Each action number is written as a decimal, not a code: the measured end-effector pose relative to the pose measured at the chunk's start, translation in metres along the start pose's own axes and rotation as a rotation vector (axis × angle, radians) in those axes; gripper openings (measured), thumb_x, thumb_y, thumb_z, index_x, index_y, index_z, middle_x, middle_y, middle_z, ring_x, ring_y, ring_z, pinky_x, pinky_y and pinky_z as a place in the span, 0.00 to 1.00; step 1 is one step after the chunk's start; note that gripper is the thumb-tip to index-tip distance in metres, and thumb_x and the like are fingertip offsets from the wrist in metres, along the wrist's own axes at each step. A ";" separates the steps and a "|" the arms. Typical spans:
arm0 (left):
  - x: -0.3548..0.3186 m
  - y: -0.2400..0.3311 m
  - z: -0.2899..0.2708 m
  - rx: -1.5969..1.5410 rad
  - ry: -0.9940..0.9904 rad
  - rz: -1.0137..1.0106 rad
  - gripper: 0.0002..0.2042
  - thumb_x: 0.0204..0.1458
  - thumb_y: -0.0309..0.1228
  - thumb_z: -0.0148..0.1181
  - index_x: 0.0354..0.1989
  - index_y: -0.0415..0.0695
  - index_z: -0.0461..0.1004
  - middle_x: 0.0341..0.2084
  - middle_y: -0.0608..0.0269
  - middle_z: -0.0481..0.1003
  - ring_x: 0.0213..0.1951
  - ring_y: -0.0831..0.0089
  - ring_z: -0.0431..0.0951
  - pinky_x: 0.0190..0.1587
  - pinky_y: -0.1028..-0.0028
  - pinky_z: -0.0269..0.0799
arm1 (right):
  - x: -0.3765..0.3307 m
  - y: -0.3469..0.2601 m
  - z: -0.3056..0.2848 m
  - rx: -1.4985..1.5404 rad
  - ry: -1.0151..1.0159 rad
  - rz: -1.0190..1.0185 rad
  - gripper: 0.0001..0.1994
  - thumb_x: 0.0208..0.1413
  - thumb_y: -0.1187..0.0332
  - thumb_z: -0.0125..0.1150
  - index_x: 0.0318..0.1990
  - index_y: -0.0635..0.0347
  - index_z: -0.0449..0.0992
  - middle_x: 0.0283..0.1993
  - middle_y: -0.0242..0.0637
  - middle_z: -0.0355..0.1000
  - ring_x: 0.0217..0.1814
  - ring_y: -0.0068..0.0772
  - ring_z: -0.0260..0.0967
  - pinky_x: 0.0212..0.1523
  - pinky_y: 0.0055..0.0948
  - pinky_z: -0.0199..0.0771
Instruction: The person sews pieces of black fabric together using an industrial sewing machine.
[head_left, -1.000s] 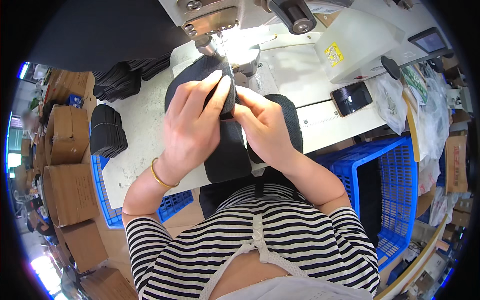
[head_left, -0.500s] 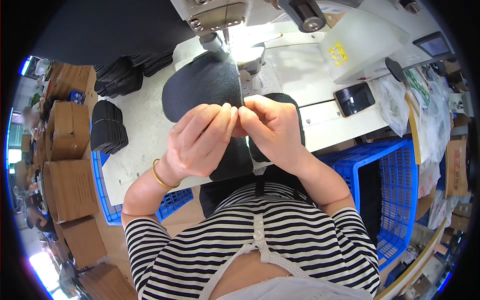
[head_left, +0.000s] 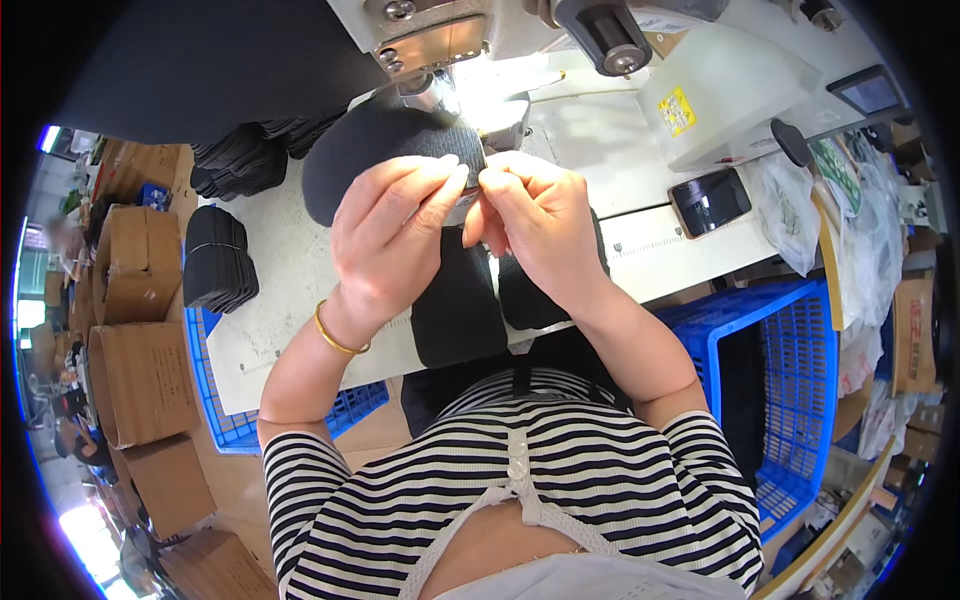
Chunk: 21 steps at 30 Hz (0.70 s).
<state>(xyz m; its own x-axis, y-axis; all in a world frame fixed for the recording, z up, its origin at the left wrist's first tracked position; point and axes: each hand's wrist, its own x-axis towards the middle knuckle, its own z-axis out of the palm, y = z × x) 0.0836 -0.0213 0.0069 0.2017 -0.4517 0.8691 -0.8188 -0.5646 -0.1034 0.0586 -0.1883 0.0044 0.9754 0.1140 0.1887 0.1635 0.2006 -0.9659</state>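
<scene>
My left hand (head_left: pixel 392 240) and my right hand (head_left: pixel 540 225) meet fingertip to fingertip over the white table (head_left: pixel 280 270), pinching the near edge of a black fabric piece (head_left: pixel 380 150). That piece stretches away to the lit needle area of the sewing machine (head_left: pixel 440 40). Under my wrists lie two more black pieces (head_left: pixel 458 305), side by side at the table's front edge. A gold bangle circles my left wrist.
Stacks of black pieces (head_left: pixel 220 260) sit at the table's left. A black phone (head_left: pixel 710 200) lies to the right beside a white machine box (head_left: pixel 720 90). A blue crate (head_left: pixel 780 370) stands at my right, another (head_left: pixel 240 420) under the table's left, with cardboard boxes (head_left: pixel 140 380) beyond.
My hands lifted off the black fabric where they lay flat and came together, pinching its near edge. The view has shifted closer to the machine.
</scene>
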 end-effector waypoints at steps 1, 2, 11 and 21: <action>0.000 -0.004 0.001 -0.017 0.008 0.012 0.17 0.29 0.17 0.63 0.34 0.34 0.82 0.34 0.58 0.78 0.38 0.62 0.79 0.37 0.68 0.78 | 0.003 0.003 0.001 0.016 0.013 -0.014 0.13 0.60 0.71 0.50 0.24 0.64 0.73 0.18 0.34 0.74 0.15 0.14 0.63 0.17 0.19 0.61; 0.001 -0.008 0.001 -0.034 0.016 0.025 0.17 0.28 0.17 0.63 0.34 0.34 0.81 0.33 0.58 0.78 0.38 0.62 0.79 0.37 0.68 0.78 | 0.006 0.004 0.001 0.031 0.025 -0.027 0.13 0.60 0.72 0.50 0.24 0.64 0.72 0.18 0.34 0.74 0.14 0.14 0.62 0.17 0.19 0.61; 0.011 -0.032 0.009 0.040 0.015 0.146 0.16 0.28 0.18 0.63 0.32 0.35 0.80 0.32 0.59 0.79 0.37 0.63 0.79 0.37 0.69 0.78 | 0.011 0.009 0.004 0.150 0.025 0.031 0.10 0.62 0.71 0.52 0.35 0.67 0.80 0.21 0.38 0.76 0.15 0.15 0.64 0.18 0.18 0.63; 0.011 -0.042 0.017 0.143 0.047 0.169 0.14 0.31 0.18 0.63 0.32 0.37 0.80 0.34 0.61 0.78 0.37 0.66 0.79 0.36 0.70 0.77 | -0.001 0.013 0.001 0.147 -0.027 0.038 0.11 0.63 0.70 0.51 0.37 0.66 0.80 0.22 0.37 0.77 0.17 0.14 0.64 0.20 0.17 0.64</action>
<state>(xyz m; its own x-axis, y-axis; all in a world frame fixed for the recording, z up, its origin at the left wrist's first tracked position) 0.1297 -0.0145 0.0129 0.0404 -0.5174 0.8548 -0.7535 -0.5776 -0.3140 0.0593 -0.1853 -0.0083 0.9758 0.1499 0.1590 0.1010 0.3358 -0.9365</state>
